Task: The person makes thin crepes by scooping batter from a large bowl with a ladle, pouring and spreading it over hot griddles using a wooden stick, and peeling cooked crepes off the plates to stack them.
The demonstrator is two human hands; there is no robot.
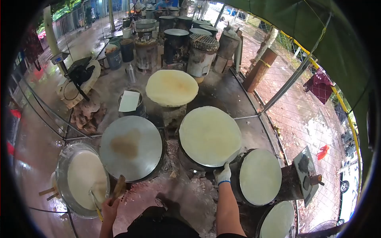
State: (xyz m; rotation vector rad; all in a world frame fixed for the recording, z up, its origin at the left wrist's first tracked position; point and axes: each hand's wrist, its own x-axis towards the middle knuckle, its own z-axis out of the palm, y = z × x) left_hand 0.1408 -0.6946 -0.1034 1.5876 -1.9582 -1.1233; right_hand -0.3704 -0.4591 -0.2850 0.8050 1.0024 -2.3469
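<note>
My left hand (110, 208) is bare and closed round the handle of a wooden scraper (118, 188), beside a big metal basin of pale batter (85, 178). A ladle (95, 202) leans in the basin close to that hand. Just above the scraper lies a round grey griddle (131, 147) with a brown patch. My right hand (223, 174), in a white glove, touches the lower edge of a pale round crepe (210, 136) on another griddle; what its fingers grip is too small to make out.
More crepe-covered griddles stand at the right (260, 177), lower right (277, 220) and ahead (172, 87). A bucket with a white square lid (129, 101) is behind the grey griddle. Drum stoves (176, 45) stand farther back. A wire fence (301, 103) runs along the right.
</note>
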